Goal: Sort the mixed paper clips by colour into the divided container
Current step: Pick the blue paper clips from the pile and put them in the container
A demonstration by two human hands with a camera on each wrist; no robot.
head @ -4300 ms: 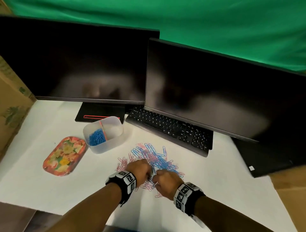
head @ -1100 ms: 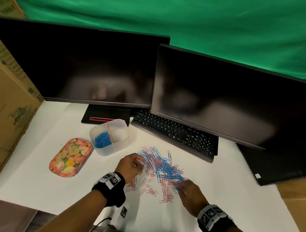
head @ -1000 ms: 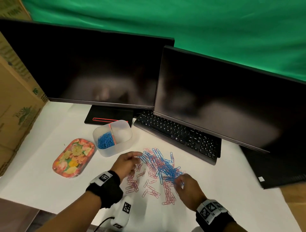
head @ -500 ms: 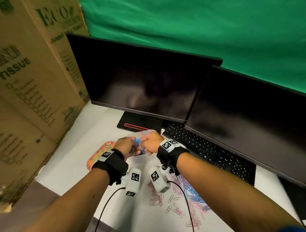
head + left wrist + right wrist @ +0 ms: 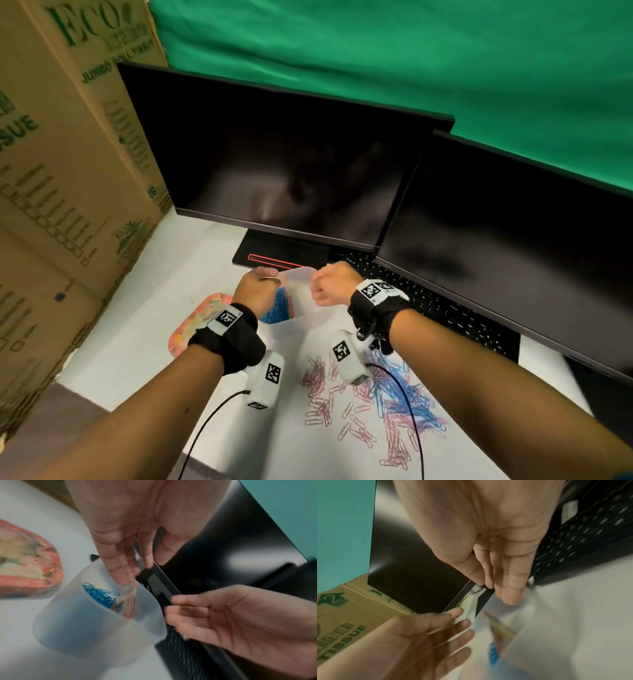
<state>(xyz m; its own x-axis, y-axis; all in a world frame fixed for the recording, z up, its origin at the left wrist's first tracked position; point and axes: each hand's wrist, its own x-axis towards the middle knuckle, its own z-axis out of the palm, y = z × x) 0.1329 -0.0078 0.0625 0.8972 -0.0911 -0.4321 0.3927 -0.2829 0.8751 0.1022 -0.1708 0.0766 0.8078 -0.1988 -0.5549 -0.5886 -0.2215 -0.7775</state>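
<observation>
Hovering over the translucent white plastic divided container, both hands' grips, left hand and right hand, hang loosely open, empty.

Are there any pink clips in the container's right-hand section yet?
No, in the head view the container holds only blue clips in its left section; the right one looks bare.

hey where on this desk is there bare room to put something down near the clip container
Bare white table lies left of the floral tray, up to the cardboard box, and near the front edge under the left forearm. Crowded: the paper clips spread right of the container, with the keyboard behind.
</observation>
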